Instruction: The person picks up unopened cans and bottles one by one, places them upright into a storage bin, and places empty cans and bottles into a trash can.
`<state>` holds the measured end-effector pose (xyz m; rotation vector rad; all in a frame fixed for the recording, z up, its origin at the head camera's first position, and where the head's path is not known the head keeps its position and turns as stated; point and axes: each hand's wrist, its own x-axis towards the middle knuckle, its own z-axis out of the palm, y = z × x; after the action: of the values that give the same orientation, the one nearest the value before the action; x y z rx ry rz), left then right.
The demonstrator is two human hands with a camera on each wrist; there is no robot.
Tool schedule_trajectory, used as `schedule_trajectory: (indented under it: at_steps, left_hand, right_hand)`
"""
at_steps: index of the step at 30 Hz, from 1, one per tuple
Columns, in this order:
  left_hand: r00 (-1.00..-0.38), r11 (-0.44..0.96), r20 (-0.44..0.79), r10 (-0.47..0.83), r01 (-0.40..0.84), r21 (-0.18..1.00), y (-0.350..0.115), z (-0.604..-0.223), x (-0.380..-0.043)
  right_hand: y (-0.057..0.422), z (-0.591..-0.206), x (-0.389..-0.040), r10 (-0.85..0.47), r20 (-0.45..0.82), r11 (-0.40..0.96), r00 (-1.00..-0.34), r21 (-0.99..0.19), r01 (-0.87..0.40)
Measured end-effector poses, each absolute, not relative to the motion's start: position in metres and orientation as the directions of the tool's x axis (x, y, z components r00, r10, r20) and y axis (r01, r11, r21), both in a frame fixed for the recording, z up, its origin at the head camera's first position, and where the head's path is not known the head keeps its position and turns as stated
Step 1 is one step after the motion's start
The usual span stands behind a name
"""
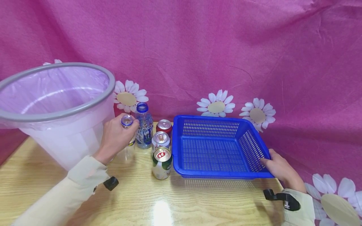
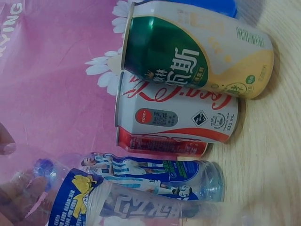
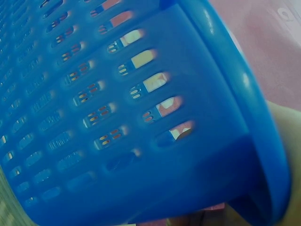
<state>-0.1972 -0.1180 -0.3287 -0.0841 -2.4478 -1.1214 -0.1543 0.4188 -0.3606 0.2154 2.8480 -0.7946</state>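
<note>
My left hand (image 1: 116, 135) grips a clear empty plastic bottle (image 1: 127, 121) round its upper part, its open mouth showing above the fingers. The left wrist view shows this bottle's blue and yellow label (image 2: 77, 197). Just right of it stands a second clear bottle (image 1: 144, 131) with a blue neck and a printed label. A red can (image 1: 164, 127), a white Coca-Cola can (image 1: 160, 140) and a green and white can (image 1: 162, 168) stand in a row beside the basket. My right hand (image 1: 282, 169) holds the rim of the empty blue plastic basket (image 1: 220, 174) at its right end, thumb inside.
A large pale bin (image 1: 68, 138) with a grey rim and a plastic liner stands on the left, close to my left hand. Behind the wooden table (image 1: 133, 201) hangs a pink cloth (image 1: 181, 56) with white flowers.
</note>
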Motion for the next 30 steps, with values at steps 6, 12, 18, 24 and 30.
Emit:
schedule_trajectory:
  at_steps: [6,12,18,24,30]
  left_hand:
    - [-0.908,0.663,0.406,-0.105,0.24,0.709,-0.1174,-0.327,-0.1927]
    - [-0.925,0.627,0.365,-0.106,0.223,0.747,-0.1179,-0.326,-0.1888]
    - [-0.942,0.57,0.314,-0.118,0.194,0.798,-0.1213,-0.3266,-0.1877]
    - [-0.941,0.553,0.31,-0.137,0.188,0.812,-0.1238,-0.329,-0.1879]
    - [-0.93,0.542,0.332,-0.157,0.2,0.816,-0.1242,-0.3324,-0.1896]
  right_hand:
    - [0.4204,-0.3612,-0.1559,0.095,-0.211,0.845,-0.973,-0.5,0.191]
    - [0.4203,-0.3616,-0.155,0.099,-0.221,0.839,-0.97,-0.506,0.201]
    - [0.4203,-0.3613,-0.1555,0.098,-0.218,0.836,-0.971,-0.511,0.199]
    - [0.4204,-0.3607,-0.1551,0.095,-0.204,0.846,-0.974,-0.499,0.187]
    - [0.4203,-0.3615,-0.1542,0.089,-0.193,0.852,-0.977,-0.493,0.175]
